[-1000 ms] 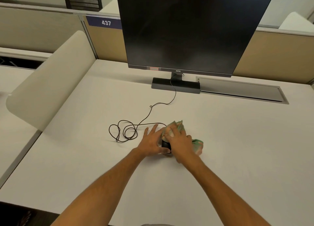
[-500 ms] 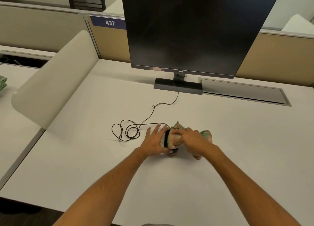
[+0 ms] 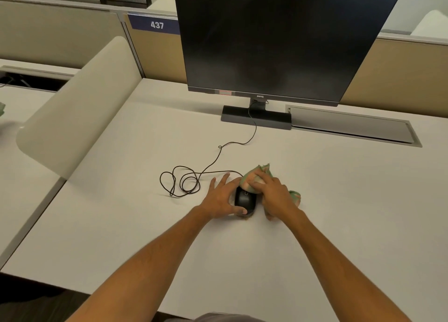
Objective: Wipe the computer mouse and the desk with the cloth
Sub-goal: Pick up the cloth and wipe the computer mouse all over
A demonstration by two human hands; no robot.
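A black wired mouse (image 3: 245,200) lies on the white desk (image 3: 339,212) in front of me. My left hand (image 3: 221,198) holds it from the left, thumb against its near end and fingers spread on the desk. My right hand (image 3: 274,195) grips a bunched green and orange cloth (image 3: 257,175) and presses it on the mouse's far right part. One end of the cloth sticks out behind my right wrist. The back half of the mouse is uncovered.
The mouse cable (image 3: 184,183) coils in loops left of my hands and runs back to the monitor stand (image 3: 254,116). A large dark monitor (image 3: 278,38) stands at the rear. A cable tray lid (image 3: 351,127) lies right of the stand. A curved white divider (image 3: 72,113) borders the left.
My right hand has pushed the cloth away from me across the mouse, baring its back half. The left hand stays on the mouse's left side. The camera has moved slightly.
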